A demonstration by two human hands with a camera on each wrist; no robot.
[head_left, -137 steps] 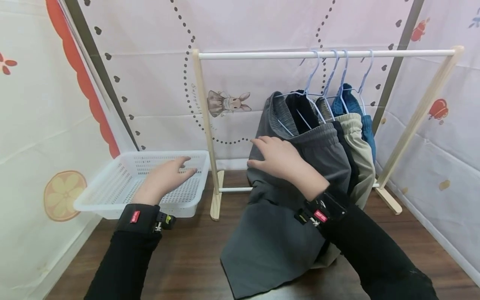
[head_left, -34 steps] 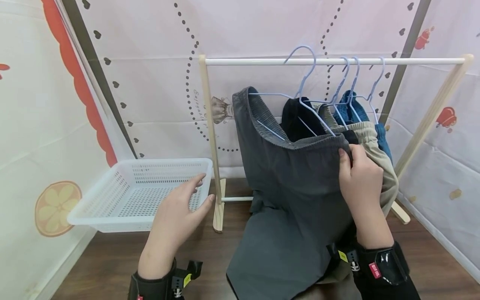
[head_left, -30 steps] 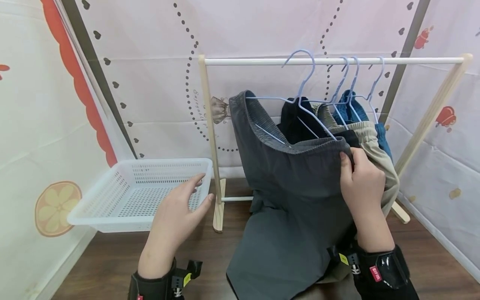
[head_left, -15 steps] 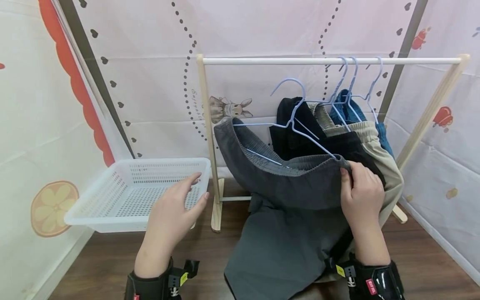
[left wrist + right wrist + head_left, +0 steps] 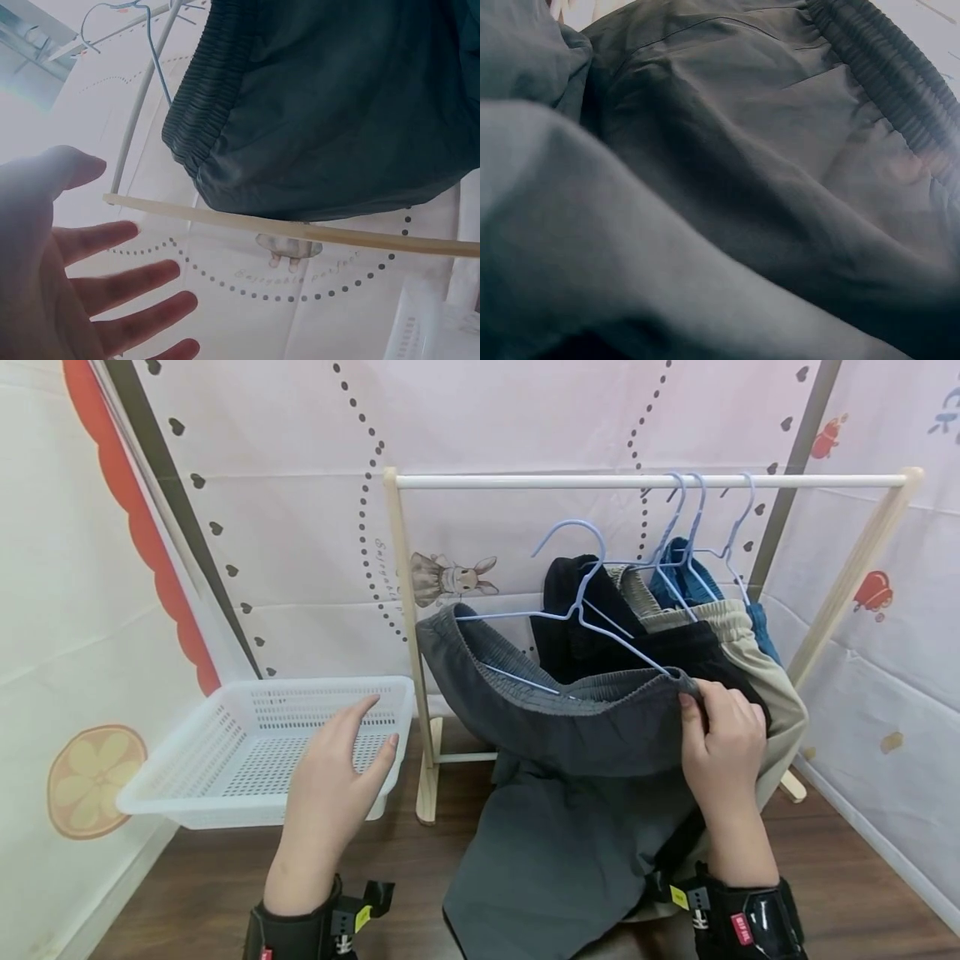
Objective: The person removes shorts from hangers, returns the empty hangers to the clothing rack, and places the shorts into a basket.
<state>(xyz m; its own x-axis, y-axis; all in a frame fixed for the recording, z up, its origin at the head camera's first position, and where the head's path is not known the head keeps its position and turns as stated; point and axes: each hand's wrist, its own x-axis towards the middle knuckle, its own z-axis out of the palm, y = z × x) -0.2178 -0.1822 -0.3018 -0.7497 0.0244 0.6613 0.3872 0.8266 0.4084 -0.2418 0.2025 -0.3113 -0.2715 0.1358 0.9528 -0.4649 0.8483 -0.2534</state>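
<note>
In the head view my right hand (image 5: pixel 726 747) pinches the right end of the elastic waistband of the dark grey trousers (image 5: pixel 570 827). Inside that waistband sits a blue wire hanger (image 5: pixel 581 602), its hook below the rail and apart from it. The trousers tilt down to the left, and one leg drapes to the floor. My left hand (image 5: pixel 330 777) holds nothing, fingers and thumb spread, in front of the basket's right side. The left wrist view shows those spread fingers (image 5: pixel 127 289) apart from the trousers' waistband (image 5: pixel 214 82). Grey fabric fills most of the right wrist view.
A clothes rack with a white rail (image 5: pixel 510 482) and wooden legs stands behind. On its right half hang black trousers (image 5: pixel 573 610), beige trousers (image 5: pixel 780 693) and a blue garment (image 5: pixel 682 578) on blue hangers. A white perforated basket (image 5: pixel 187 814) sits left on the wooden floor.
My right hand went from the front of the grey trousers to their waistband's right end. Their hanger came off the rail and down toward me. My left hand came nearer, staying empty.
</note>
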